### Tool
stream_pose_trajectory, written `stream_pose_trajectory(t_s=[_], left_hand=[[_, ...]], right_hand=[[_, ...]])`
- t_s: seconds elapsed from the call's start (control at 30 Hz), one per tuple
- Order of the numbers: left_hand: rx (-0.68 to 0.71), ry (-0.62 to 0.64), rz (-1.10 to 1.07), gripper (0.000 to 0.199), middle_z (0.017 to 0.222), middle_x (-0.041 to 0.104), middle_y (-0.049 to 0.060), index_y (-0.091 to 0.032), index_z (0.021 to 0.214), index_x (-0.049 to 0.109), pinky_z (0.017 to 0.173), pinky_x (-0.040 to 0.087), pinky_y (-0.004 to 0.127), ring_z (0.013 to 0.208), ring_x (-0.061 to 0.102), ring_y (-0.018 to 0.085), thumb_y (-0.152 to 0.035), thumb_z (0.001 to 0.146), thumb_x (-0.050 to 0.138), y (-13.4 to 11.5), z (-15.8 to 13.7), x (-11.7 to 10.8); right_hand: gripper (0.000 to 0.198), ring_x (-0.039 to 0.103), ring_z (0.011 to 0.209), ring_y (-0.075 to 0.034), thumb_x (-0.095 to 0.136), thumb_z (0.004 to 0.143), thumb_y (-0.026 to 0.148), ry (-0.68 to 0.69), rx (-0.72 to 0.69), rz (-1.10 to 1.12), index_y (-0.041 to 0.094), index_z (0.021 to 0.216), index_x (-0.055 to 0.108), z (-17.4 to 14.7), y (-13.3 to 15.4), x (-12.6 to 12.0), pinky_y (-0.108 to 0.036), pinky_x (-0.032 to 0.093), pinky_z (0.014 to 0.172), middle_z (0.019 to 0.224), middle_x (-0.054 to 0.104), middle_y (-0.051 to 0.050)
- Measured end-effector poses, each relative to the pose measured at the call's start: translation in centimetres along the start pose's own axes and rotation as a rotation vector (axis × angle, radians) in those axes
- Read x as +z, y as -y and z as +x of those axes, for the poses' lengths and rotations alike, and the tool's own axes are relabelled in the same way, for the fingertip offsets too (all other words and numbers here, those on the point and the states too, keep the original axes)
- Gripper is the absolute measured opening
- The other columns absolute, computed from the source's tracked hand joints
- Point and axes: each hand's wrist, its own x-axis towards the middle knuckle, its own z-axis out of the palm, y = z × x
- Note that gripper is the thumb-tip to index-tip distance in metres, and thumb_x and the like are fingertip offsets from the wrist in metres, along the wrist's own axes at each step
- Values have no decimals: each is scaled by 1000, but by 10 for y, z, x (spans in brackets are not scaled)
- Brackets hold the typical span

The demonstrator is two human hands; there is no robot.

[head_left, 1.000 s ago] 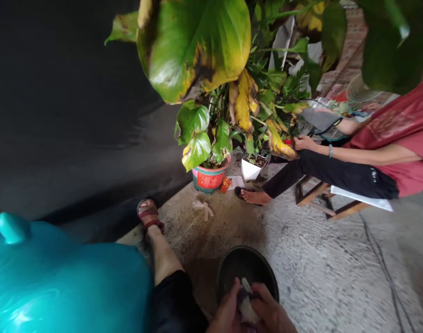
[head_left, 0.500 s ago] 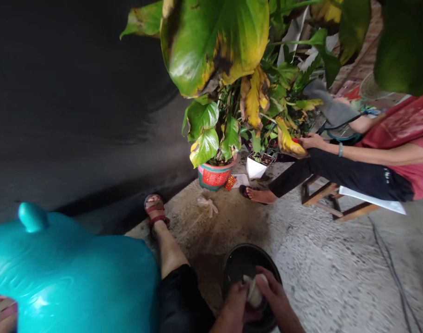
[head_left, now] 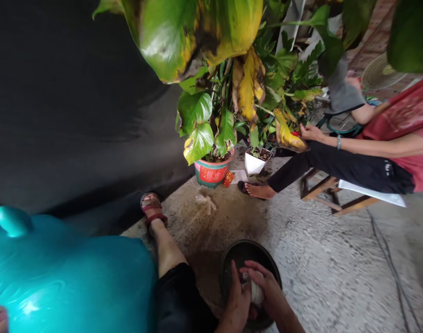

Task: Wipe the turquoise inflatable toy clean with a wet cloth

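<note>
Over a dark round basin point(head_left: 228, 259) at the bottom middle, both my hands are cupped around a whitish rounded lump point(head_left: 256, 294). My left hand point(head_left: 238, 296) presses on it from the left, its fingers pointing up. My right hand point(head_left: 271, 291) curls over its right side and top. Palms and fingers cover much of the lump, so I cannot make out its kind. What lies in the basin is mostly dark and hidden.
A glossy teal rounded figure point(head_left: 79, 273) fills the lower left. Ahead are a potted leafy plant point(head_left: 213, 172) and a white pot point(head_left: 255, 164). Another person point(head_left: 364, 162) sits at right on a wooden stool point(head_left: 318, 188). A cable point(head_left: 388, 259) lies on the concrete floor.
My fingers have shifted around the whitish lump: the left hand's fingers now extend upward and the right hand's reach over the top. The view has moved slightly.
</note>
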Motion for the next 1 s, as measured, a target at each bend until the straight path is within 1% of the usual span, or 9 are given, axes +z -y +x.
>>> stream_pose_trajectory(t_s=[0.17,0.27,0.33,0.43,0.6,0.8,0.87,0.93,1.0], left_hand=[[-71,146,-226,115,100,65,5,-28,144,-19,60,57,34,56,61,11,-60,73,65,-6,-11,-7],[-51,347,-288,108,98,64,3,-29,145,14,60,56,31,58,60,10,-61,62,74,-4,-15,-11],[-37,464,-249,85,95,63,2,-26,131,43,58,55,29,57,59,8,-63,61,73,-3,-15,-12],[-26,489,-155,73,85,63,2,-20,114,55,52,52,27,52,57,8,-67,60,71,-2,-13,-13],[-25,446,10,72,65,62,1,-14,97,59,43,41,22,43,52,8,-75,59,66,-2,-9,-13],[-89,525,-49,79,55,55,-6,-19,109,53,42,32,20,39,47,7,-77,56,65,2,-14,-7],[-89,519,-29,85,53,53,-8,-21,117,49,44,34,20,38,45,7,-78,56,64,4,-15,-6],[-88,481,55,80,50,52,-9,-20,115,50,47,36,23,37,43,7,-78,60,60,6,-15,-8],[-86,435,135,70,50,51,-8,-17,104,56,49,38,24,38,44,8,-75,66,58,8,-13,-11]], right_hand=[[41,62,75,-16,78,70,33,24,-119,198,22,105,60,-1,8,0,-27,48,67,76,65,0],[42,61,72,-14,78,69,30,96,-175,241,25,107,60,-2,13,0,-26,48,65,75,61,3],[51,61,71,-14,78,68,30,135,-173,195,26,114,58,-2,14,1,-26,47,61,98,65,-2],[61,62,74,-15,78,68,31,170,-176,91,27,123,53,-3,14,5,-27,47,60,129,54,-11],[50,64,79,-19,75,72,30,230,-109,-64,21,118,57,-7,23,8,-31,47,70,100,68,-10],[68,65,93,-28,75,68,49,501,28,-44,19,124,54,-13,40,-1,-42,46,82,109,67,-16],[66,66,77,-24,77,66,50,434,7,-52,17,120,57,-12,39,1,-38,47,75,84,71,-9],[57,59,56,-17,75,68,52,330,-20,-74,16,110,61,-9,34,7,-32,45,63,56,60,1],[47,48,45,-12,69,73,54,237,-24,-95,16,100,63,-4,26,15,-26,39,53,45,47,7]])
